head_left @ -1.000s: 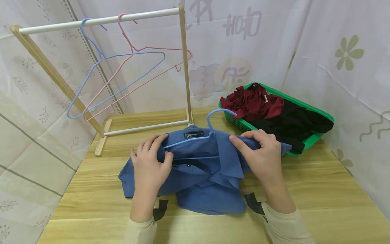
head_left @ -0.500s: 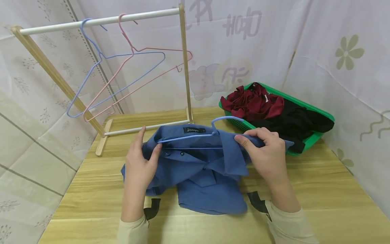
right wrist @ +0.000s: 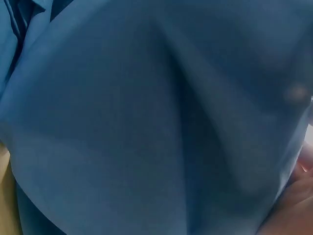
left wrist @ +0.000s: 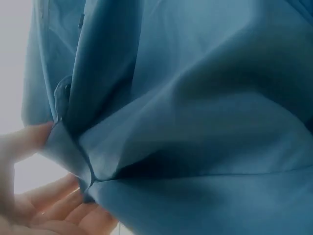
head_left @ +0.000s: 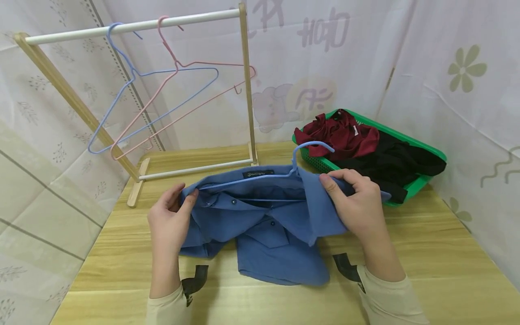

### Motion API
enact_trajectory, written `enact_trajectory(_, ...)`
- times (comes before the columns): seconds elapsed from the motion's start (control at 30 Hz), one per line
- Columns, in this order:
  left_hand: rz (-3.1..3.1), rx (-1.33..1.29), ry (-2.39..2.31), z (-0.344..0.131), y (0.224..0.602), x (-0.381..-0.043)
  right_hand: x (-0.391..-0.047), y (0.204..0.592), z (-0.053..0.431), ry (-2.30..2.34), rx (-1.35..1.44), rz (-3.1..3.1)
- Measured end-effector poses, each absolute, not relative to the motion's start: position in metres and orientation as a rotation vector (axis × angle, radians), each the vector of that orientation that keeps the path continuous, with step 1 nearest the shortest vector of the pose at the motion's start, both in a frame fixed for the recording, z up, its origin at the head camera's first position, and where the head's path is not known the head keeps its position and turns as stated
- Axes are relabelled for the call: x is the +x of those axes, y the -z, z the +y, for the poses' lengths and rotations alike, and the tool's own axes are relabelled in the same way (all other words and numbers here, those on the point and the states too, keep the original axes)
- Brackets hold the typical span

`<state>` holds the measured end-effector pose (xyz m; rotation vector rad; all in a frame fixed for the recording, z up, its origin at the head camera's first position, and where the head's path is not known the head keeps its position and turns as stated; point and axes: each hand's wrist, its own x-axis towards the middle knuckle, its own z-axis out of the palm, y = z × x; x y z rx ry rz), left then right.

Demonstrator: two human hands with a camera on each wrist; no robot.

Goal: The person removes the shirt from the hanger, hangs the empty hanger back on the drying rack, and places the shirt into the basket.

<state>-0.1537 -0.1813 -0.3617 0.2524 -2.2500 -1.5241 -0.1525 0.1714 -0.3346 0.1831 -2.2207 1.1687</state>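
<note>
A blue button-up shirt (head_left: pixel 264 266) lies partly on the table, its upper part lifted, with a light-blue hanger (head_left: pixel 260 178) inside its collar opening. The hook rises out beside the dark neck label. My left hand (head_left: pixel 169 219) pinches the shirt's left shoulder edge near the hanger's left end; in the left wrist view its thumb (left wrist: pixel 29 141) presses one side of the cloth and the fingers lie behind. At the other shoulder my right hand (head_left: pixel 359 205) grips cloth beside the collar flap. Cloth fills most of the right wrist view and hides the hanger's right arm.
A wood-and-white rack (head_left: pixel 195 169) stands at the back left, with an empty blue hanger (head_left: pixel 178 106) and a pink hanger (head_left: pixel 144 110) on its bar. Behind my right hand, a green basket (head_left: pixel 410 140) holds dark-red and black garments.
My left hand has let go near the collar, moved left and pinched the shirt's shoulder. The hanger's hook has shifted right, and the collar opening is spread wider. My right hand keeps its grip.
</note>
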Motion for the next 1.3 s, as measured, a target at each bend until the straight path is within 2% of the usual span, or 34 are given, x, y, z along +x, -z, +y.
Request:
enact_trajectory(0.4, -1.882, 0.369, 1.974, -0.182, 0.36, -0.157, -0.156, 0.341, 0.174, -1.215, 0.322, -2.219)
enact_trajectory(0.87, -1.223, -0.018, 2.922, -0.196, 0.372, -0.165, -0.157, 0.345, 0.173, -1.185, 0.354, -2.168)
enact_trajectory(1.03, -0.994, 0.0, 3.127, -0.196, 0.378, -0.167, -0.155, 0.343, 0.169, -1.284, 0.3, -2.167)
enact_trajectory(1.17, -0.989, 0.07, 3.148, -0.189, 0.383, -0.17, -0.153, 0.341, 0.164, -1.353, 0.263, -2.177)
enact_trajectory(1.3, -1.348, 0.183, 2.819, -0.181, 0.384, -0.172, -0.152, 0.34, 0.16, -1.301, 0.259, -2.199)
